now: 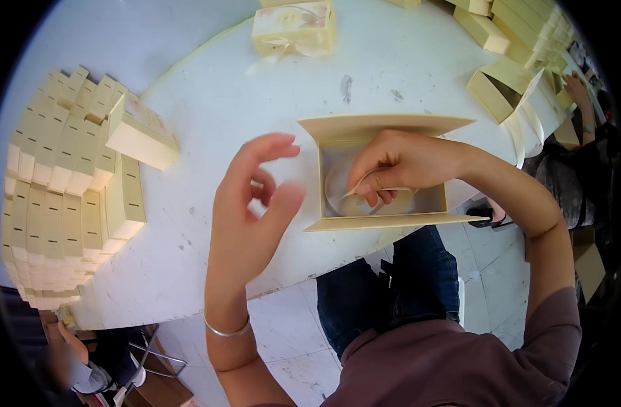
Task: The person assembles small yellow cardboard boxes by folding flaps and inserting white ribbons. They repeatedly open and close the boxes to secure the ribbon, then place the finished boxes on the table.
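Observation:
An open cream gift box (381, 129) lies on the white round table (208, 102), its flaps spread out. My right hand (398, 163) reaches into the box and pinches a thin cream ribbon (381, 191) over a clear round piece (344, 193) on the box's floor. My left hand (253, 210) hovers just left of the box, fingers spread, holding nothing.
Stacks of flat folded cream boxes (59, 183) fill the table's left side. A closed decorated box (293, 27) sits at the far edge. More cream boxes (514, 30) and an open one (497, 91) lie at the right, where another person's hand (578, 88) works. Another person (73, 359) sits below left.

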Demonstrator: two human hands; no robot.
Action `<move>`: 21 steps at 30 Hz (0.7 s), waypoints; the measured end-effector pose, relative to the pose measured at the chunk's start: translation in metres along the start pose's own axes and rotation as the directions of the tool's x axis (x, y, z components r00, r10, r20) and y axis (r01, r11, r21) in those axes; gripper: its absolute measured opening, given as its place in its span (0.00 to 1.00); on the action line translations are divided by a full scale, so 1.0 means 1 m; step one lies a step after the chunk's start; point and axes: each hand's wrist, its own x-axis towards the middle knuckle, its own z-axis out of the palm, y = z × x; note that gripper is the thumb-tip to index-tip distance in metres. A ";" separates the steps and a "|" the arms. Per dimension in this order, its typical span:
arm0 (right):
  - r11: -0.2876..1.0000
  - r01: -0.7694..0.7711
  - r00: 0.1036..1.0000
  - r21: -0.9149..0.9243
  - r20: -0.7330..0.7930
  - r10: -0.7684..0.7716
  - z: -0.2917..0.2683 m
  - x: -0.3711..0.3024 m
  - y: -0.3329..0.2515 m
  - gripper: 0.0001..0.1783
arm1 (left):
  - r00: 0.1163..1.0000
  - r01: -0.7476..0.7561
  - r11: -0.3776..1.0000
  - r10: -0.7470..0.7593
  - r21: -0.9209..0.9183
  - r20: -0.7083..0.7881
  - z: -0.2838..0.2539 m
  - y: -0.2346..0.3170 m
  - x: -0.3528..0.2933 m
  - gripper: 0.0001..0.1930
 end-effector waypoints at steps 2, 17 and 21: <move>0.983 -0.173 0.977 -0.057 0.116 0.179 -0.002 0.004 0.002 0.08 | 0.996 -0.008 0.998 0.014 -0.066 0.090 0.001 -0.012 -0.025 0.22; 0.925 -0.155 0.971 -0.348 0.119 0.207 -0.005 0.035 0.034 0.09 | 0.986 0.000 0.999 0.008 -0.049 0.165 0.012 -0.058 -0.027 0.08; 0.886 -0.228 0.969 -0.404 -0.005 0.246 -0.012 0.029 0.038 0.09 | 0.985 -0.052 0.994 0.066 -0.095 0.158 0.011 -0.064 -0.023 0.09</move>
